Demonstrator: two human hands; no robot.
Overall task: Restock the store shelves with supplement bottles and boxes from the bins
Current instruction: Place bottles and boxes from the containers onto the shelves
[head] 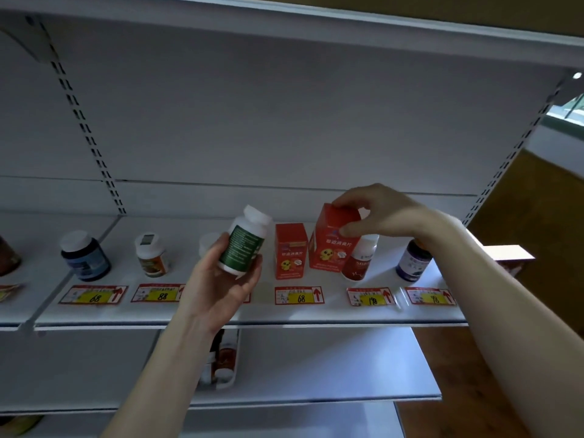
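White metal shelf (202,314), stocked in a single row, with red-and-yellow price tags (93,294) along its front lip. Far left, a brown item (8,257), cut off by the frame edge. Next, a dark blue bottle (84,256) with a white cap, upright. Beside it, a small orange-labelled bottle (151,256), upright. A white-capped bottle (208,243) stands mostly hidden behind the left hand (221,286), which is raised in front of the shelf, its fingers and thumb curled round a green-labelled bottle (245,245) that tilts to the right. Right of that, a red box (290,251) stands upright above a tag marked 68. Just beside it, a second red box (331,245), tilted, is pinched at its top by the right hand (376,213); whether its base touches the shelf cannot be told. A red-labelled bottle (360,259) leans in front of that box's lower corner. Further right, a purple bottle (414,260), upright. At the shelf's end, a pale box (508,257), partly hidden by the right forearm. On the lower shelf, a tray (235,368) holds bottles.
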